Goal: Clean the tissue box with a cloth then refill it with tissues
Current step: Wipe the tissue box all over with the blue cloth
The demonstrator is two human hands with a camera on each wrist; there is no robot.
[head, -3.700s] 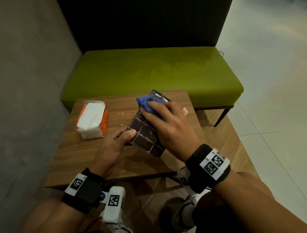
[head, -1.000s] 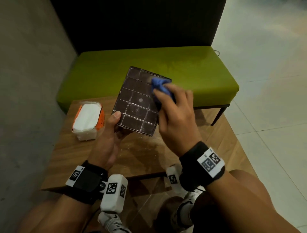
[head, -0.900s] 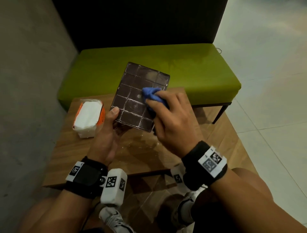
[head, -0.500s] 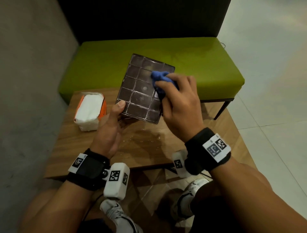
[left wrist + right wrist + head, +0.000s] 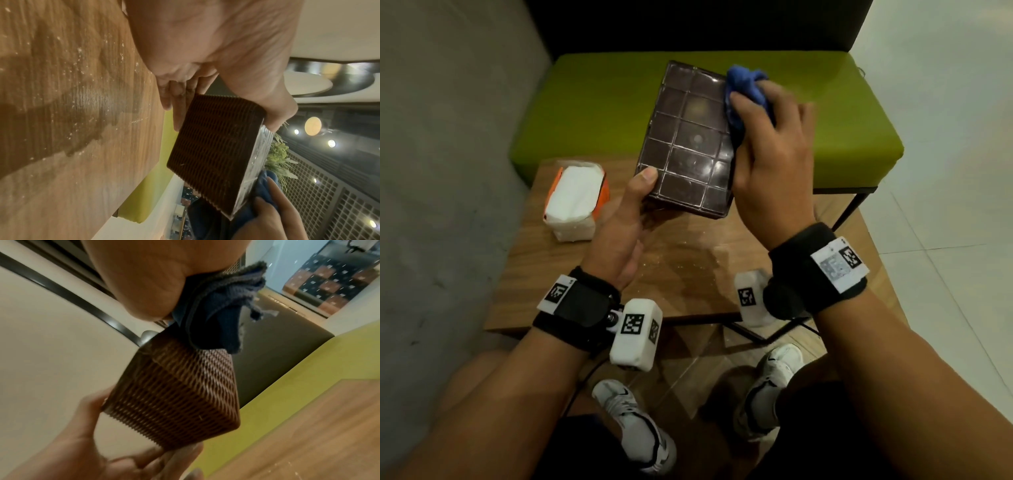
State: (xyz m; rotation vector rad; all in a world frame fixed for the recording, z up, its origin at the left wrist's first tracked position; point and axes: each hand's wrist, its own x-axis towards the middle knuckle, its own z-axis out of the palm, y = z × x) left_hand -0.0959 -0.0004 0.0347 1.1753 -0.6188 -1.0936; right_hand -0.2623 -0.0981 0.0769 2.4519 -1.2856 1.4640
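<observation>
A dark brown woven tissue box (image 5: 690,144) is lifted off the wooden table (image 5: 681,274), its gridded flat face turned toward me. My left hand (image 5: 626,212) grips its lower left corner, thumb on the face and fingers underneath; the woven side (image 5: 213,149) fills the left wrist view. My right hand (image 5: 767,137) holds a bunched blue cloth (image 5: 746,89) against the box's upper right corner. In the right wrist view the cloth (image 5: 222,308) hangs over the box (image 5: 176,395). A white tissue pack (image 5: 577,198) in orange wrapping lies on the table's left side.
A green bench (image 5: 592,102) with a dark backrest stands just beyond the table. A grey wall (image 5: 441,171) closes the left side and pale floor tiles (image 5: 945,240) lie to the right. White crumbs (image 5: 674,263) speckle the tabletop. My shoes (image 5: 633,421) show below.
The box was lying on the table 3.7 s ago and is now held up in my left hand. Over the last second my right hand rubbed the cloth down the face and back to the upper right corner.
</observation>
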